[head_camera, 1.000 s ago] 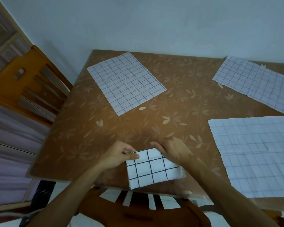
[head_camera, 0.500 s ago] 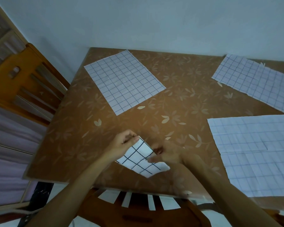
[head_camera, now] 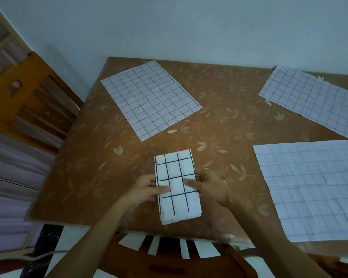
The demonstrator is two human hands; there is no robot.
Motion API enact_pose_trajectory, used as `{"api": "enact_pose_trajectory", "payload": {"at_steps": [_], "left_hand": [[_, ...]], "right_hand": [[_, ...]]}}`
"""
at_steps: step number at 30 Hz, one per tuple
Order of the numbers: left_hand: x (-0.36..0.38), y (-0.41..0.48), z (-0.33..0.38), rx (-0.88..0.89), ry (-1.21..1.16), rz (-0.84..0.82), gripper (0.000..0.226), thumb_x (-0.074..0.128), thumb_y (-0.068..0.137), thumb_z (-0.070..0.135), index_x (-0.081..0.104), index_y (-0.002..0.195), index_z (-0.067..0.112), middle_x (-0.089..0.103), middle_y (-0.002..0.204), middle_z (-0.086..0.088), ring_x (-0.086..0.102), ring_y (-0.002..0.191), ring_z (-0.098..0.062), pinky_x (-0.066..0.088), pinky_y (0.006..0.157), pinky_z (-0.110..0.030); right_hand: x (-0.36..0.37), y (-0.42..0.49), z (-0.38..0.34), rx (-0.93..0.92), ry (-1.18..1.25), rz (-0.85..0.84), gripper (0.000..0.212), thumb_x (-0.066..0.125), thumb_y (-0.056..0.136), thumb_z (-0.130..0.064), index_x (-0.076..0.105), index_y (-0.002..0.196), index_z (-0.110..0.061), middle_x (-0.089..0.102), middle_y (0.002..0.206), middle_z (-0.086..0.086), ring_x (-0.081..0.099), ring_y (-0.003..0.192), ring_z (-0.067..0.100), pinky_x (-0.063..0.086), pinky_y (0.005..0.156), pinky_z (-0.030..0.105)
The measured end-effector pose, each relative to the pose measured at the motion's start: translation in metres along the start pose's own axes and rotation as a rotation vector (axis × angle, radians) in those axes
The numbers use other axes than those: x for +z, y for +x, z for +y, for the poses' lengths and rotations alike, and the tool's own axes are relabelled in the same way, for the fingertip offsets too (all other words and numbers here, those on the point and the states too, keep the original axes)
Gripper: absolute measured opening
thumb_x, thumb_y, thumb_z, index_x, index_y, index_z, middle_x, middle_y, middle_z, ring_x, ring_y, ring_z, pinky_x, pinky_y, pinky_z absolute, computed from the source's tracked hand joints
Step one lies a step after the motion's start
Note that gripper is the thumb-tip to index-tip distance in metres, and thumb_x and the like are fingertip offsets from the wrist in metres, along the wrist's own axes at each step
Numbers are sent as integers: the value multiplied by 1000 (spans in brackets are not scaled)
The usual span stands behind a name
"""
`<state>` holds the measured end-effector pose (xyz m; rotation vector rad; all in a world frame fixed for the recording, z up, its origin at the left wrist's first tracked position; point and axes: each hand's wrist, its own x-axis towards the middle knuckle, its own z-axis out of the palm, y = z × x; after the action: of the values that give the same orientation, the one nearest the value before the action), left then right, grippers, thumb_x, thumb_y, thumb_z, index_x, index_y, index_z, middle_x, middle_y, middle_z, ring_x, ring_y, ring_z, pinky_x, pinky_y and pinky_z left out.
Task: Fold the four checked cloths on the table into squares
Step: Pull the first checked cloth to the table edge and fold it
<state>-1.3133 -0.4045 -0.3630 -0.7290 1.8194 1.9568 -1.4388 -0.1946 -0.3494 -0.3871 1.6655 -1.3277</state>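
Long axis of folded cloth [head_camera: 173,167] runs straight away; left hand [head_camera: 147,189] and right hand [head_camera: 211,187] pinch opposite long edges mid-length (thumbs on top).

Folded cloth [head_camera: 175,167] between left hand [head_camera: 147,190], right hand [head_camera: 211,187]

the brown leaf-patterned counter [head_camera: 219,121] before me carries a far-left cloth [head_camera: 151,99], a far-right cloth [head_camera: 313,101] and a near-right cloth [head_camera: 309,187], all flat, and a folded cloth [head_camera: 175,167] nearest me.

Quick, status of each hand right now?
Left hand: pinching the folded cloth at its left edge.
Right hand: pinching the same cloth at its right edge.
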Motion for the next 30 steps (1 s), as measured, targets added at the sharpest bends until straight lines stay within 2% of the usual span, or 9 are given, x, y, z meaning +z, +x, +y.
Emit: {"api": "enact_pose_trajectory", "payload": {"at_steps": [2,5,9,14,17,19,23,26,30], "left_hand": [[4,2,0,44,-22,66,38,77,84,16,67,121,11,75,115,-6,72,105,-24,55,94,-55],[1,3,1,66,3,97,34,73,87,14,66,120,12,76,112,-4,73,102,-22,57,91,-53],[-3,3,0,102,126,48,35,72,89,15,65,123,15,75,115,1,72,103,-18,59,88,-49],[-8,6,0,127,79,30,38,75,84,12,66,121,10,73,119,-2,69,111,-21,54,98,-50],[-10,8,-1,116,10,42,39,73,86,9,64,124,12,73,119,-4,70,109,-25,56,93,-51],[-9,9,-1,100,-68,78,38,69,88,4,63,124,15,74,116,-4,72,105,-25,60,85,-47],[-9,12,0,69,-139,156,27,56,93,-6,74,99,12,77,98,-5,74,86,-22,62,69,-36],[-9,14,1,75,-53,200,45,45,98,-6,76,73,16,75,85,-3,71,74,-17,58,59,-31],[-11,24,-1,54,-55,257,38,48,98,4,74,73,12,71,96,-11,70,81,-20,60,63,-33]], "right_hand": [[-1,0,4,65,-12,11,31,63,96,-17,62,126,-16,74,116,2,72,102,20,60,86,47],[-3,-2,9,137,21,7,27,60,97,-13,63,124,-14,76,109,4,74,94,24,62,79,42],[-6,-5,13,151,95,-15,25,59,98,-13,64,123,-15,76,109,8,73,97,29,61,81,43],[-5,1,21,183,223,4,25,57,98,-15,69,120,-17,74,110,14,72,99,34,61,79,42],[-5,6,23,174,296,21,27,55,98,-7,70,119,-14,75,104,13,73,88,28,59,65,32],[-4,9,26,181,403,29,27,55,97,-3,70,118,-7,72,93,13,70,80,27,60,65,32],[-2,15,31,172,512,59,28,47,96,-2,73,104,-3,56,97,23,61,83,35,60,68,35],[-1,17,27,212,547,57,32,38,96,-10,69,91,-5,64,87,15,65,68,22,58,60,32],[-1,22,32,160,370,137,17,60,93,-10,71,105,-7,72,99,12,70,83,23,57,63,30]]}}
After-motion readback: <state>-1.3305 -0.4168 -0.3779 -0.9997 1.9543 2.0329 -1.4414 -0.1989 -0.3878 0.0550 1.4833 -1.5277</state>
